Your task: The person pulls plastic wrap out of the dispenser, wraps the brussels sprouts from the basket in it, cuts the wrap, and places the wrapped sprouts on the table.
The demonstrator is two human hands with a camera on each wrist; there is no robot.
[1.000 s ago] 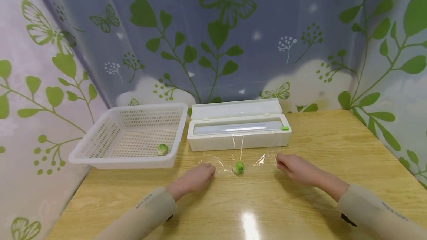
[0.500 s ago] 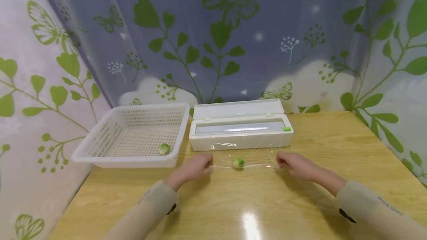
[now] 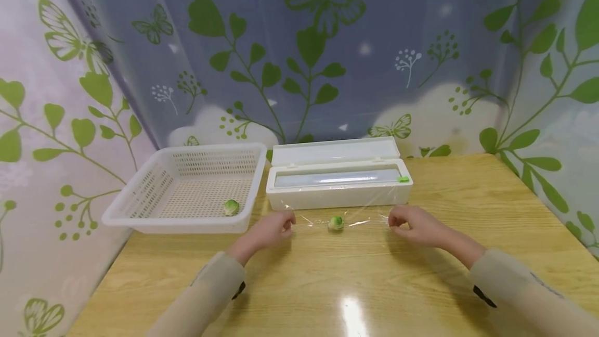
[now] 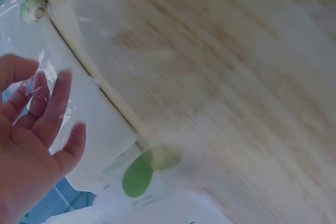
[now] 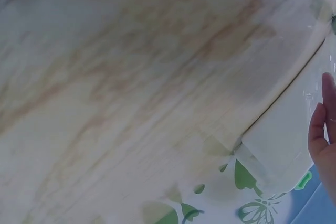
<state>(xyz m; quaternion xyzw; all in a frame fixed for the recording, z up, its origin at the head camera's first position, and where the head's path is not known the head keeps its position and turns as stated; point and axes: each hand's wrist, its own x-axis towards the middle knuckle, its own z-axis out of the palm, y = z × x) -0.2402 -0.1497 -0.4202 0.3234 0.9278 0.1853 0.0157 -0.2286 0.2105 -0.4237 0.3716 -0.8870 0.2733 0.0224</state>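
Note:
A sheet of clear plastic wrap [image 3: 359,222] stretches between my two hands in front of a white wrap dispenser [image 3: 340,199], whose lid stands up. My left hand [image 3: 272,230] pinches the film's left corner; in the left wrist view the crumpled edge shows between thumb and fingers. At the opposite corner, my right hand [image 3: 415,225] pinches the film too, though the right wrist view cuts off most of that hand. Midway between them is a green Brussels sprout [image 3: 335,223], with film around it. The dispenser holds a roll [image 3: 337,178] and has a green slider [image 3: 403,179] at its right end.
Left of the dispenser stands a white perforated basket [image 3: 126,218] with another Brussels sprout [image 3: 231,207] inside. Both sit on a wooden table [image 3: 299,285]. A patterned curtain [image 3: 262,40] hangs right behind them.
Both hands have moved away from me toward the dispenser, still holding the film. The sprout between them has shifted the same way. My left hand first moved forward, then turned its fingers up.

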